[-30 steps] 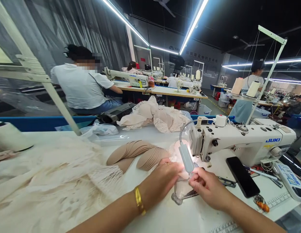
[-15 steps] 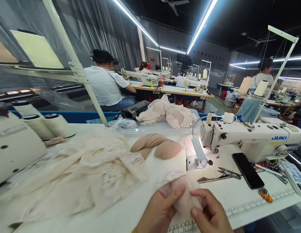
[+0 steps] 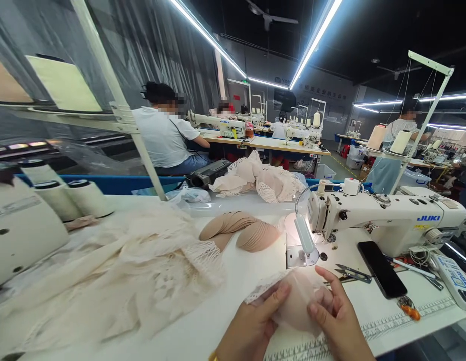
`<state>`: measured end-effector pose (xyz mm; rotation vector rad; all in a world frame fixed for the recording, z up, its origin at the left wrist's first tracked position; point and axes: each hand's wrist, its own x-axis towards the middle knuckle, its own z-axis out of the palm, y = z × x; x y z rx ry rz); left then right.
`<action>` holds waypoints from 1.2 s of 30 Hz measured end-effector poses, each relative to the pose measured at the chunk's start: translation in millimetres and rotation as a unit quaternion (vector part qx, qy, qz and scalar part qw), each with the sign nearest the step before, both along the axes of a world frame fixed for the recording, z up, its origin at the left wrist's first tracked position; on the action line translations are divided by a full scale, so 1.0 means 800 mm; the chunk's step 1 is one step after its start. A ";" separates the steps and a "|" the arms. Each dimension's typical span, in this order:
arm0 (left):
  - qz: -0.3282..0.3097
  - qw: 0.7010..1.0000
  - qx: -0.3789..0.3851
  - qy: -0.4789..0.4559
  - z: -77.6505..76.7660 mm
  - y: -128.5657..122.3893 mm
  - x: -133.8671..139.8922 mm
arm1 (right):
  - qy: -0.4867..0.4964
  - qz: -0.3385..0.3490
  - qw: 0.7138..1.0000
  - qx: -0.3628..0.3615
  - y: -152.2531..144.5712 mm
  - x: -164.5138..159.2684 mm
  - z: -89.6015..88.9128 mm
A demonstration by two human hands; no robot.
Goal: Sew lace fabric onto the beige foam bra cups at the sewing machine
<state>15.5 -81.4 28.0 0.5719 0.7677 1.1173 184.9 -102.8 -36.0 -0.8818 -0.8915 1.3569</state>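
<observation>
Both my hands hold one small pale pink fabric piece with a lace edge just above the white table, near its front edge. My left hand pinches its left side with thumb and fingers. My right hand grips its right side, one finger raised along the far edge. The white JUKI sewing machine stands just behind, its lamp lit over the needle plate. Stacked beige bra pads lie to the left of the machine.
A big heap of cream lace fabric covers the table's left half. Thread cones stand at far left. Snips, a black phone and small tools lie to the right. People work at sewing machines behind.
My hands pulled the fabric piece away from under the machine's needle toward me, then lifted and spread it slightly. The view swung left, bringing the thread cones into sight.
</observation>
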 end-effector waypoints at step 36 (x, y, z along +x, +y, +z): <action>-0.079 0.996 -0.018 -0.040 0.008 0.003 0.029 | -0.006 -0.035 0.999 0.028 0.000 -0.003 -0.005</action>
